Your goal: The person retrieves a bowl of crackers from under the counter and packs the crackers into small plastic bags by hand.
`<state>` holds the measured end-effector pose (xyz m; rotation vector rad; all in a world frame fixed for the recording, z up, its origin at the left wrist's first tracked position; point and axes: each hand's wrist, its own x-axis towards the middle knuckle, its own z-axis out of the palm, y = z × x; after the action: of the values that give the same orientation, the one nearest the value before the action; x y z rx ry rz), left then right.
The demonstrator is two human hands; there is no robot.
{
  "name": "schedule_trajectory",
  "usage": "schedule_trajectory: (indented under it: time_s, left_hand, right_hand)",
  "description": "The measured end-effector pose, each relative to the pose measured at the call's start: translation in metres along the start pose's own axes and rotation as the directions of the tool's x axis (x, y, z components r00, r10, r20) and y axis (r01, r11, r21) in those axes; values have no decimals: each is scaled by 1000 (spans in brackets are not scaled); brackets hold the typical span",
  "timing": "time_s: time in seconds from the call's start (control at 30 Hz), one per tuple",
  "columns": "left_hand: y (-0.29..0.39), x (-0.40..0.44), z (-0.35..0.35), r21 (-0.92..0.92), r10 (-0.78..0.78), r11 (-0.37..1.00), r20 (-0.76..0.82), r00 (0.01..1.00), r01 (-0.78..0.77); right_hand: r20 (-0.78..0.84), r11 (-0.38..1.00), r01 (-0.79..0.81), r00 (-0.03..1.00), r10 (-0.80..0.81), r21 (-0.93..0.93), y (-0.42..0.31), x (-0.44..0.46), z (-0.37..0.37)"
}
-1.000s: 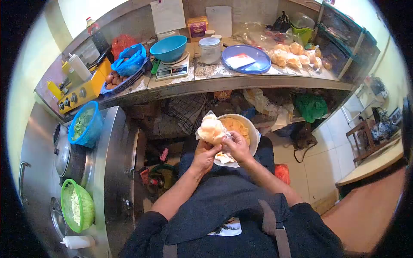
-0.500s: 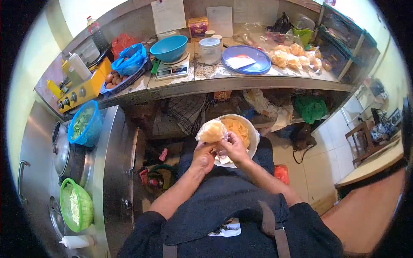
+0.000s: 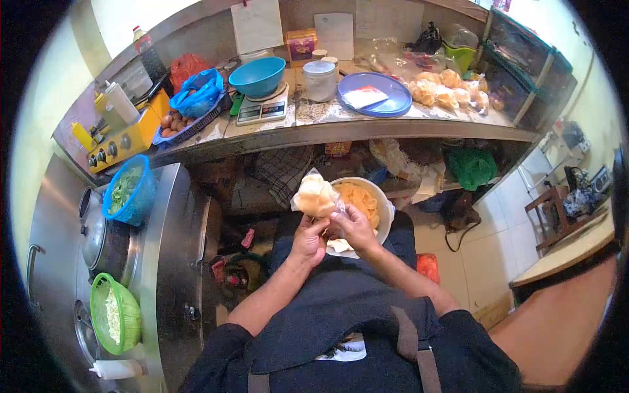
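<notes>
A clear plastic bag of pale yellow crackers [image 3: 315,196] stands upright above my two hands. The fingers of my left hand [image 3: 308,241] are closed on the lower part of the bag. My right hand [image 3: 354,227] pinches the gathered plastic at its neck, just to the right. Behind my right hand, a white bucket [image 3: 388,226] rests at my lap, with loose crackers [image 3: 359,200] of the same colour in it. A few paler pieces [image 3: 340,245] show at the bucket's near side, partly hidden by my hands.
Several filled bags [image 3: 447,92] lie on the counter beside a blue plate [image 3: 393,105]. A kitchen scale [image 3: 263,112] stands under a blue bowl [image 3: 257,76]. On my left, a steel counter [image 3: 167,216] holds a blue basket [image 3: 145,190] and a green basket [image 3: 131,314].
The bag has tipped more upright and shifted slightly left and up. Both hands keep their hold near its neck, with the fingers slightly rearranged.
</notes>
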<state>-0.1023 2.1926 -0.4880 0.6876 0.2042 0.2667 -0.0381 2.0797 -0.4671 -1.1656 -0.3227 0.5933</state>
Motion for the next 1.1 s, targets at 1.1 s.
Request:
schedule_trajectory:
  time_s: [1.1]
  left_hand:
    - [0,-14,23,112,-93,990,27,995,89]
  right_hand:
    - [407,192,509,822,-398,-839,-15,-1,2]
